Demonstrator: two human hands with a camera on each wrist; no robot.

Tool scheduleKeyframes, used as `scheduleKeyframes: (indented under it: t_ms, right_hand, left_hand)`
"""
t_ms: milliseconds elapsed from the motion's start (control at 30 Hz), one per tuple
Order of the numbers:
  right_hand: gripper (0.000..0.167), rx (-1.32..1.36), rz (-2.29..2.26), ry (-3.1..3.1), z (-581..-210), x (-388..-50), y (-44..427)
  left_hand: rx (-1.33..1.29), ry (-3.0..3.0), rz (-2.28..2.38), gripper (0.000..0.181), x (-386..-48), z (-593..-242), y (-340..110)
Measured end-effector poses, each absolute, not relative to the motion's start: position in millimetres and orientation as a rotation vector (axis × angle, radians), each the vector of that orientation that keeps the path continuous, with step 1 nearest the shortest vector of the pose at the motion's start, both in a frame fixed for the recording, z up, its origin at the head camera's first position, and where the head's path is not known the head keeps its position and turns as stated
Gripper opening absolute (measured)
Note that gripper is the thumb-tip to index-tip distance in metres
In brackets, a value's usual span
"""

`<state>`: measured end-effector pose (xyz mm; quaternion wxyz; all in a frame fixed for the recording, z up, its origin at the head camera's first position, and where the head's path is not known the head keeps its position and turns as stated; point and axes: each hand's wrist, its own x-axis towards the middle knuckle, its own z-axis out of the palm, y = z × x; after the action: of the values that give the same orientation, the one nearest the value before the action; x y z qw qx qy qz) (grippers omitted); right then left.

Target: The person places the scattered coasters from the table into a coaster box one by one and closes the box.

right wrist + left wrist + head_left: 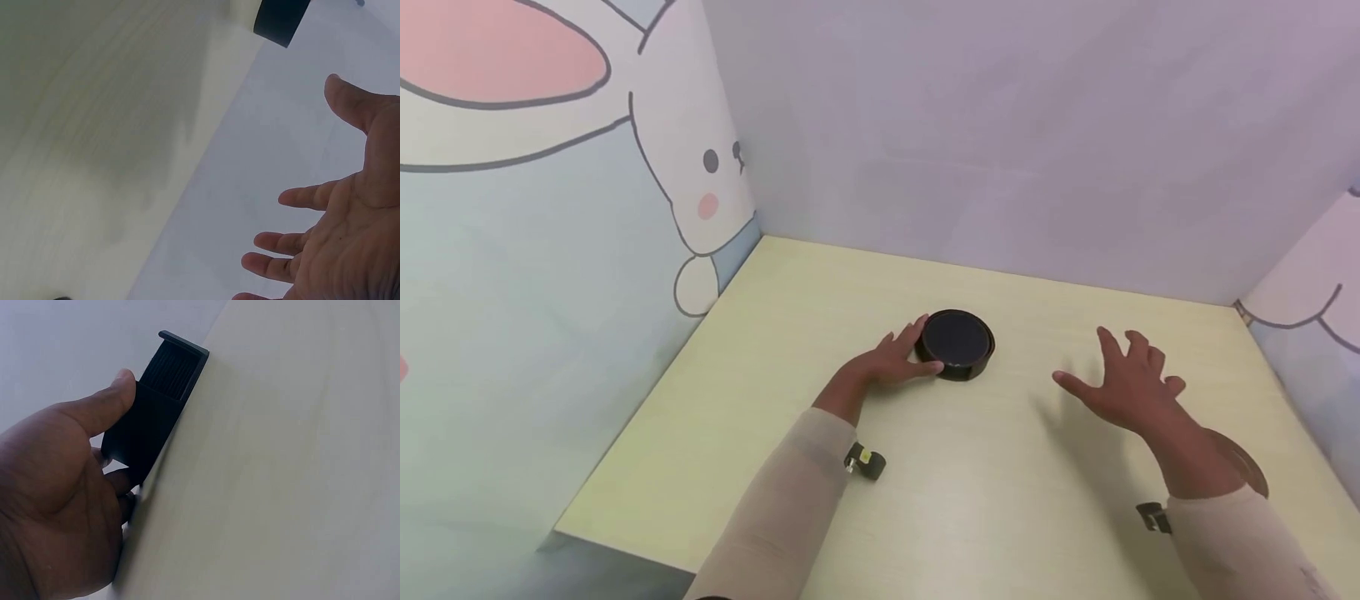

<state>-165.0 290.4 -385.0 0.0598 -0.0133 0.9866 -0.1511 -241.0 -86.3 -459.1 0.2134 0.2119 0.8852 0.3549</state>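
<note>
A black round coaster holder (957,338) stands flat on the table, with a dark disc at its top. From its left side my left hand (887,363) grips it, thumb at the near edge and fingers around the far side. The left wrist view shows the holder (140,428) side-on, with a gap in its wall revealing thin stacked layers. My right hand (1131,387) hovers over the table to the right, fingers spread and holding nothing. In the right wrist view that hand (356,219) is apart from the holder (281,22).
A brown round disc (1238,462) lies on the table at right, partly hidden by my right forearm. The pale wood table (925,517) meets a plain back wall (1000,150). A cartoon-printed wall (550,292) stands at left, another (1322,350) at right.
</note>
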Motion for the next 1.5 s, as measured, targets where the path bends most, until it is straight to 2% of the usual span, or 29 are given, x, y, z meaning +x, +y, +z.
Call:
scheduleKeyframes:
  t_ms: [500, 967, 1500]
  right_hand:
    - [0.128, 0.091, -0.367, 2.800, -388.5, -139.8, 346.5]
    - [0.117, -0.073, -0.280, 2.786, -401.5, -125.0, 379.9]
    - [0.126, -0.080, -0.338, 2.719, -420.7, -123.4, 397.8]
  left_hand:
    - [0.550, 2.463, 0.986, 0.106, -241.9, -467.2, -99.8]
    - [0.551, 2.470, 0.999, 0.105, -239.5, -463.9, -110.5]
    - [0.555, 2.476, 0.985, 0.106, -241.2, -467.1, -120.8]
